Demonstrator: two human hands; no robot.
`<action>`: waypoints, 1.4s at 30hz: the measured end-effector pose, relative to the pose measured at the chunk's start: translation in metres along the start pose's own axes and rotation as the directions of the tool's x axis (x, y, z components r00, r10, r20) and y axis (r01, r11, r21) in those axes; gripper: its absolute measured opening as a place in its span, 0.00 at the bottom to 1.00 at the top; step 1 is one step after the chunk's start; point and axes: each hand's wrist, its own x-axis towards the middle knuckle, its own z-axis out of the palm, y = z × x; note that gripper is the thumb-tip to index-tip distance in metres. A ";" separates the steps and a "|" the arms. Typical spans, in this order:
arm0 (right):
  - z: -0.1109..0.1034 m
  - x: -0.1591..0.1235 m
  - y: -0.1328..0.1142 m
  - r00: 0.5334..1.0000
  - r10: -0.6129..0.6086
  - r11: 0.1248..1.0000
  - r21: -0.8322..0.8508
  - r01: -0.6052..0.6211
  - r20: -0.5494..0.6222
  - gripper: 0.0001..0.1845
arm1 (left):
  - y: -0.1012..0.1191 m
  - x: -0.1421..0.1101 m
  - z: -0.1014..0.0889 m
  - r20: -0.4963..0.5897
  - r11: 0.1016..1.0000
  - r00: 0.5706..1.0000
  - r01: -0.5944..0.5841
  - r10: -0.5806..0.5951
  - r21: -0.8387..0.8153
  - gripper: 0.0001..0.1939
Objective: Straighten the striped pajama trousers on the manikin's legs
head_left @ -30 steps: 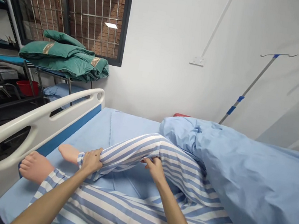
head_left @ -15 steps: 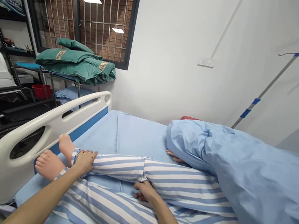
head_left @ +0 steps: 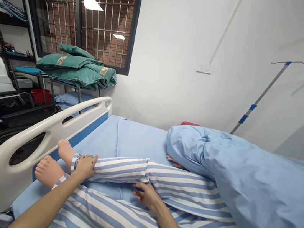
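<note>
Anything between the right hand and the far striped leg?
Nothing visible: the right hand is up against the far leg, by the knee. The near leg lies toward the camera, not between them.

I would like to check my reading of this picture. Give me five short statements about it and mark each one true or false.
1. The left hand is over the farther striped trouser leg, near the ankle. True.
2. The drip pole stands behind the blue quilt. True.
3. The right hand rests on the blue quilt. False: it is at the knee of the farther leg.
4. Both feet wear socks. False: they are bare.
5. Green bedding is piled by the window. True.
</note>
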 end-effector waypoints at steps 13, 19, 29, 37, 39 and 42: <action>-0.018 -0.056 -0.120 0.931 -0.360 0.932 0.052 0.358 0.053 0.10 | 0.085 0.011 -0.018 -0.090 0.956 0.993 0.052 -0.081 -0.288 0.24; -0.029 -0.075 -0.147 0.909 -0.418 0.908 -0.021 0.418 0.013 0.15 | 0.134 0.016 -0.015 -0.074 0.914 0.989 0.089 -0.129 -0.397 0.21; -0.019 -0.070 -0.135 0.916 -0.399 0.917 -0.008 0.399 0.035 0.14 | 0.114 0.017 0.001 -0.067 0.921 0.996 0.025 -0.055 -0.388 0.20; -0.005 -0.056 -0.117 0.925 -0.379 0.923 0.076 0.377 0.009 0.10 | 0.070 0.022 -0.008 -0.066 0.962 0.998 -0.036 0.019 -0.270 0.26; 0.000 -0.049 -0.105 0.932 -0.361 0.925 0.137 0.356 0.016 0.10 | 0.056 0.020 -0.006 -0.070 0.971 0.997 -0.037 0.021 -0.235 0.25; 0.007 -0.038 -0.083 0.947 -0.321 0.927 0.213 0.310 0.021 0.09 | 0.031 0.018 0.001 -0.067 0.984 0.997 -0.038 0.026 -0.174 0.23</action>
